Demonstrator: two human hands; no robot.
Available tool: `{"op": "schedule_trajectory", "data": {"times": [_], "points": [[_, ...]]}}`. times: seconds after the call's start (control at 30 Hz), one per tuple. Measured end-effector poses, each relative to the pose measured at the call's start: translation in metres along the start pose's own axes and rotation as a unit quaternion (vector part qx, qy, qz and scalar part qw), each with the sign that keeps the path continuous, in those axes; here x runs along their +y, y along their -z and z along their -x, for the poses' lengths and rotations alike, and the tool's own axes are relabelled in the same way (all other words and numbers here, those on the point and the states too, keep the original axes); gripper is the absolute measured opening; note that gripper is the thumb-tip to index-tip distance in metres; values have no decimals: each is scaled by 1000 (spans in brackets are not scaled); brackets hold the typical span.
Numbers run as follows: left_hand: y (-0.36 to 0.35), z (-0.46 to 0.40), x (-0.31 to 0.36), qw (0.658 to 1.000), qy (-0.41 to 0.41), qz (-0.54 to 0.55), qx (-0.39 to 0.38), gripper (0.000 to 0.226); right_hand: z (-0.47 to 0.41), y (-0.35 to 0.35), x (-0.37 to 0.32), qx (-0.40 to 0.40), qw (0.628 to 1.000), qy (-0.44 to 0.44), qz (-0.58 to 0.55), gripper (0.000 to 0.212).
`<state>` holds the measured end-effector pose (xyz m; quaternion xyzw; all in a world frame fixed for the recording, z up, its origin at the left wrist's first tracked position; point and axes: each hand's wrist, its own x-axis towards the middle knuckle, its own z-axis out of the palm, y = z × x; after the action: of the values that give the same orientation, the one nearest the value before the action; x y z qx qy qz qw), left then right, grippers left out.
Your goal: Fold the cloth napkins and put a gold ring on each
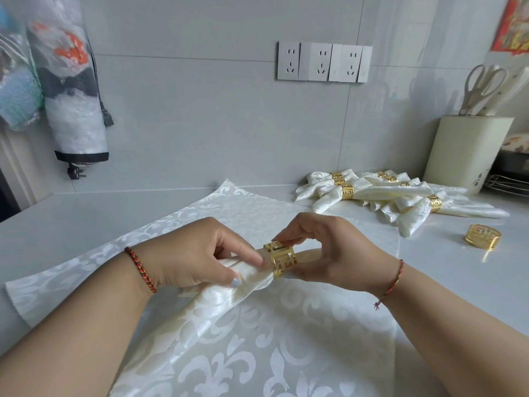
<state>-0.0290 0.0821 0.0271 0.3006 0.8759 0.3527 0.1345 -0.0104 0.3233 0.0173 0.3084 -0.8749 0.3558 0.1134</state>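
Left hand [197,253]: we see it wrapped round the gathered napkin [229,285], thumb underneath and index finger stretched along the roll towards the ring, which we judge keeps the bundle tight enough to pass through.

Right hand [323,250]: it pinches the gold ring [280,258] from above and below, fingertips on its upper edge and thumb low, so the ring can be steered along the cloth.

Gold ring: it sits round the rolled napkin between our two hands, with a short end of cloth poking out on the right side under the right palm.

Napkin in hand: held just above the desk [71,219]; its loose tail fans down and towards us over a flat napkin [257,207] spread beneath, likely next in line.

Step in hand: we judge the ring is being slid towards the middle of the roll; how far it should travel we cannot say.

Finished pile [380,193]: several ringed napkins lie heaped at the back right, out of the working area, near a pale utensil holder [466,153] with scissors in it.

Spare ring [483,236]: one loose ring rests on the desk to the right, within easy reach for the spread cloth.

Risk: the satin looks slippery, so the bundle could loosen if the left grip eases.
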Motion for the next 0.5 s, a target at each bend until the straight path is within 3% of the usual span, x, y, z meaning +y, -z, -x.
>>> {"op": "schedule_trajectory", "data": {"times": [0.1,0.5], "points": [[-1,-2,-6,999,3,15,29,38,0,0,1,1,1000,-4,1,39],[-6,-5,-1,1000,7,10,23,37,-4,-9,4,-24,1000,-9,-9,43]]}}
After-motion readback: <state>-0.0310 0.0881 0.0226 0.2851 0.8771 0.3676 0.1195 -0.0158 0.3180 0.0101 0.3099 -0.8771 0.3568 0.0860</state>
